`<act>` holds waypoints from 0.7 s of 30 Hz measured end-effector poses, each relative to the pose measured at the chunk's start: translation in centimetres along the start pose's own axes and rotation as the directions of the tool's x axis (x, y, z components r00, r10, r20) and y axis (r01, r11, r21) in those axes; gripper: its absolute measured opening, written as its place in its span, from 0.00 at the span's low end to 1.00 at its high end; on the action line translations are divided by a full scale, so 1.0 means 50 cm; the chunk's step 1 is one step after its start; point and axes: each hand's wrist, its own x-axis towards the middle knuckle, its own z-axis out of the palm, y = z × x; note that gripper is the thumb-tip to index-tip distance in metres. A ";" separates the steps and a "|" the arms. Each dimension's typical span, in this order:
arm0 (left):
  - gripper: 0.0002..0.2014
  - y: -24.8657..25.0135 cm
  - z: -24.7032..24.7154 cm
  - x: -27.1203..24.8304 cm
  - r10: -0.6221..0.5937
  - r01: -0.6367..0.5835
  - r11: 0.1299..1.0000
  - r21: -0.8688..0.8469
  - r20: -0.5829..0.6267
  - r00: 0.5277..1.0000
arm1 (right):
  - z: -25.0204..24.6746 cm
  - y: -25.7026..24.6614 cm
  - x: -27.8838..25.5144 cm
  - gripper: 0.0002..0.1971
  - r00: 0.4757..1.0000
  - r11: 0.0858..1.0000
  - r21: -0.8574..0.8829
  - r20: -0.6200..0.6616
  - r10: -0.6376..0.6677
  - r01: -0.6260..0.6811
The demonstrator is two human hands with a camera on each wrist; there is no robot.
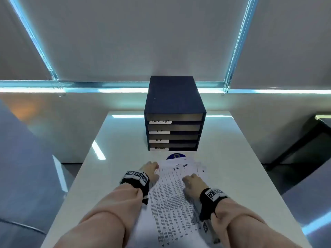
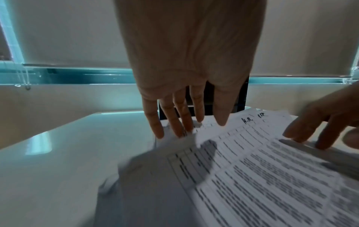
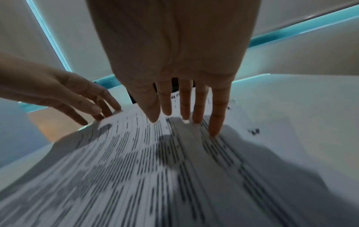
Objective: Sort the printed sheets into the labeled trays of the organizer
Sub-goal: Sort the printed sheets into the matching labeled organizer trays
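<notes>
A loose pile of printed sheets [image 1: 172, 197] lies on the white table [image 1: 241, 176] in front of me, its top sheet marked by hand near the far edge. My left hand [image 1: 152, 169] lies with straight fingers [image 2: 174, 122] touching the pile's far left corner. Over the pile's middle, my right hand [image 1: 191, 181] has its straight fingertips [image 3: 213, 122] pressing on the top sheet [image 3: 136, 153]. Neither hand grips a sheet. The dark organizer [image 1: 174, 113] stands at the table's far end, with several stacked trays, each bearing a white label [image 1: 160, 121].
A blue round object [image 1: 176, 156] peeks out from under the far edge of the pile, just before the organizer. Window blinds and a sill run behind the table. A dark chair or stand [image 1: 304, 140] sits to the right.
</notes>
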 end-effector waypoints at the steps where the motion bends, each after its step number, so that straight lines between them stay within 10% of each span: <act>1: 0.23 0.000 0.006 -0.003 -0.010 0.010 1.000 0.019 0.002 1.000 | 0.014 0.003 -0.001 0.21 1.000 0.999 -0.040 -0.003 -0.027 0.026; 9: 0.02 0.038 -0.010 -0.060 0.116 -0.108 0.990 0.096 -0.087 0.989 | 0.030 0.008 -0.035 0.36 0.987 0.958 0.287 -0.141 0.069 -0.026; 12: 0.10 0.062 -0.047 -0.093 0.252 -0.255 0.967 0.004 -0.167 0.953 | 0.009 0.022 -0.048 0.27 0.936 0.738 0.671 -0.205 0.286 -0.078; 16: 0.14 0.091 -0.104 -0.137 0.344 -0.370 0.921 -0.125 -0.191 0.920 | -0.030 0.023 -0.084 0.09 0.983 0.389 0.921 -0.050 0.179 -0.023; 21: 0.15 0.066 -0.187 -0.152 0.132 -0.192 0.951 -0.243 -0.241 0.961 | -0.042 0.046 -0.085 0.44 0.988 0.115 0.993 -0.057 0.145 0.040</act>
